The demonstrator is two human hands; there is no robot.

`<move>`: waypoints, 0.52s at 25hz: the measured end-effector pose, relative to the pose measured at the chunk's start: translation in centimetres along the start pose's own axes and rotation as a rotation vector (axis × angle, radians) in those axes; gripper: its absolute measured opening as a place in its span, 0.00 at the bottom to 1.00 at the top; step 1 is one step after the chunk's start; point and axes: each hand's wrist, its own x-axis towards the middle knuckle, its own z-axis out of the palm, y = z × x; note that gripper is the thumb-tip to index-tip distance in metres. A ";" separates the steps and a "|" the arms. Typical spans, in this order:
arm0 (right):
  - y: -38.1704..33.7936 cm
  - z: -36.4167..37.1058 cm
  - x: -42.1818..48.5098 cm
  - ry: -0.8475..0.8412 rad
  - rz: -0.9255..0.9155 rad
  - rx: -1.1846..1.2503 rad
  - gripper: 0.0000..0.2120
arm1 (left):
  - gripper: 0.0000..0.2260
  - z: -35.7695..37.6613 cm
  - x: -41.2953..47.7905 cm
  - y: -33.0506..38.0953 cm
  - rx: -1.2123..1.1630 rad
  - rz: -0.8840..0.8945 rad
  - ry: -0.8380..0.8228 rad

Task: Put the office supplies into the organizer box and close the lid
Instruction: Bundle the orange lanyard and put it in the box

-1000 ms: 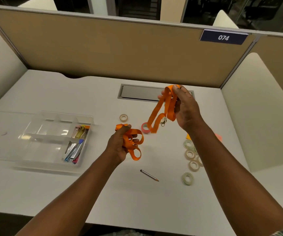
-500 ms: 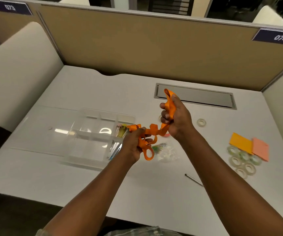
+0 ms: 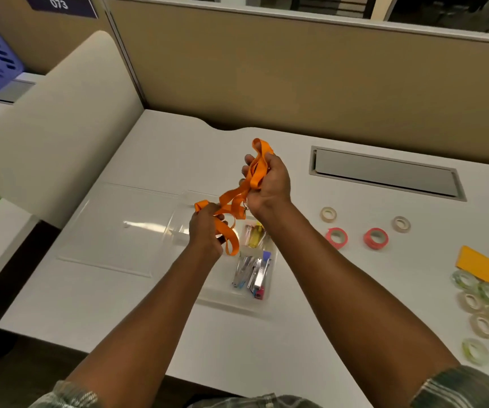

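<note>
Both hands hold one orange lanyard [image 3: 238, 198] above the clear organizer box [image 3: 234, 301]. My right hand [image 3: 266, 184] is shut on its upper bunched loops, and my left hand [image 3: 206, 228] is shut on its lower end, with a loop hanging below. The box's clear lid [image 3: 113, 228] lies open flat to the left. Staplers and small clips [image 3: 255, 272] fill the box's right compartment; my arms hide the other compartments.
On the white desk to the right lie two pink tape rolls [image 3: 375, 238], two beige rolls [image 3: 328, 214], several clear tape rolls [image 3: 484, 307] and orange and pink sticky notes [image 3: 480, 267]. A grey cable hatch [image 3: 384, 172] sits at the back. Tan partitions enclose the desk.
The view has swung left and my hands came closer together over the organizer box, gathering the lanyard into tighter loops. The pencil and the plastic bag are out of sight.
</note>
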 end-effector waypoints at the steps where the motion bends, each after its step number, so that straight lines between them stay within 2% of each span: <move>1: 0.9 0.5 0.7 0.013 0.006 -0.043 0.11 | 0.11 -0.1 0.7 0.6 -0.005 0.006 0.017; 4: 3.3 0.7 2.7 0.036 0.047 -0.215 0.12 | 0.11 -0.1 2.3 1.3 0.017 -0.001 0.043; 8: 5.7 -1.0 4.0 0.068 0.076 -0.499 0.08 | 0.17 0.1 4.0 1.1 0.135 -0.019 0.042; 13: 6.8 -2.8 4.9 0.095 0.136 -1.028 0.12 | 0.17 0.2 5.1 0.7 0.280 0.032 -0.017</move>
